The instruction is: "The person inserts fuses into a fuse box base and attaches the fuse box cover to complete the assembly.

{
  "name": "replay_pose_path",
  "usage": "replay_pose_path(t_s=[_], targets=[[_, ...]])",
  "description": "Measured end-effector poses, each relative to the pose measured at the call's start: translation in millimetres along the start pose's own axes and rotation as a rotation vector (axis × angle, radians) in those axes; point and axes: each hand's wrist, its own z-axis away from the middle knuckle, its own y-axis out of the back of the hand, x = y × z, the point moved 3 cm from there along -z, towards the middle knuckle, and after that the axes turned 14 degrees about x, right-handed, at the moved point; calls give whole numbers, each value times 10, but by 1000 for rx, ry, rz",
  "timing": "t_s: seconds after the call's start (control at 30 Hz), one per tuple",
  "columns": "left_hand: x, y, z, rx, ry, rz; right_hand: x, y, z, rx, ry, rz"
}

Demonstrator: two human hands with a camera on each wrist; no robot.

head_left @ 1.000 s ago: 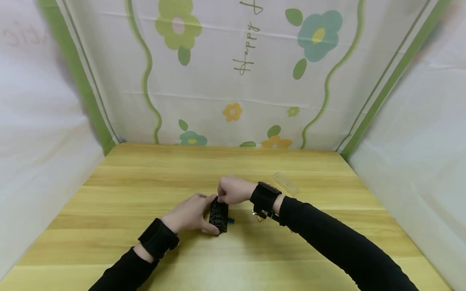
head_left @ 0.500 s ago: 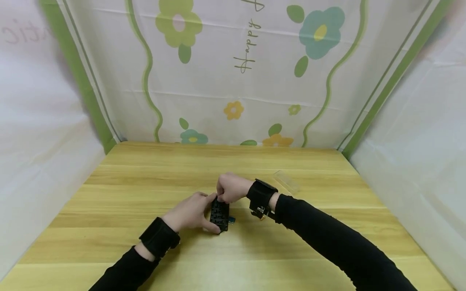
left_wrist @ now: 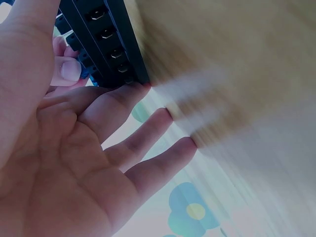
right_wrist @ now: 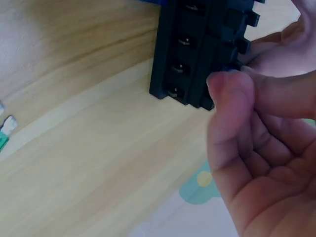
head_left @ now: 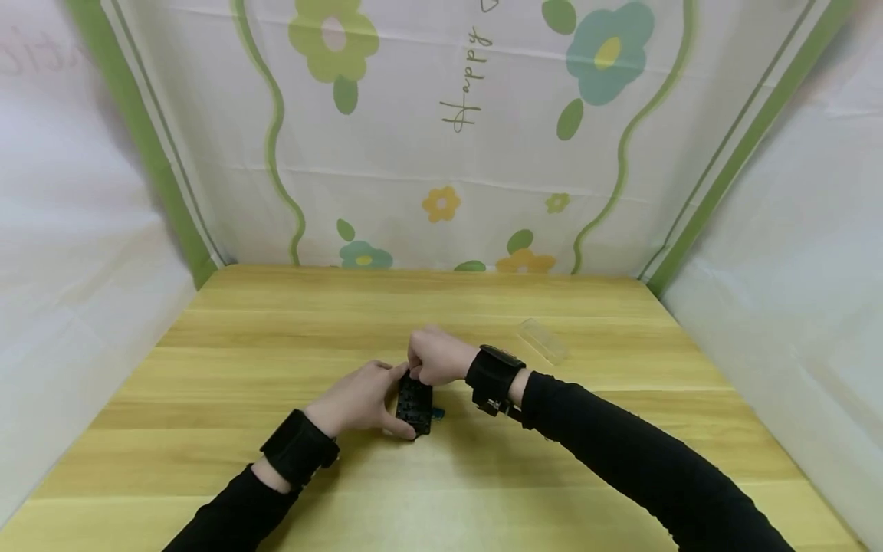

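Note:
A black terminal block with a row of recessed screws stands on the wooden table. My left hand grips it by its two ends, thumb at the near end and index finger at the far end, while its other fingers are extended. At the far end of the block, my right hand brings thumb and index fingertip together in a pinch against the block's stepped edge. A bit of blue shows at those fingertips; most of it is hidden by them.
A small blue item lies right beside the block. Farther back to the right is a clear plastic box. Small green and white pieces show at the right wrist view's left edge. Printed cloth encloses the table's back and sides.
Both hands stay at the block in nearly the same pose. The right forearm has shifted slightly left, and the gold item by the right wrist has gone out of sight behind it.

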Motion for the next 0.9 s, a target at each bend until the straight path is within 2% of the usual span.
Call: replay_pose_path(t_s=[0.1, 0.2, 0.37, 0.53, 0.9], targets=[[-12, -10, 10, 1, -1, -9, 18, 13, 22, -22, 8, -25], [-16, -13, 10, 7, -5, -5, 34, 64, 45, -21, -32, -62], [-29, -2, 5, 18, -8, -2, 38, 146, 77, 31, -86, -51], [-29, -2, -4, 11, 3, -13, 30, 191, 143, 84, -83, 8], [-30, -17, -4, 11, 13, -21, 26, 271, 245, 165, -97, 16]])
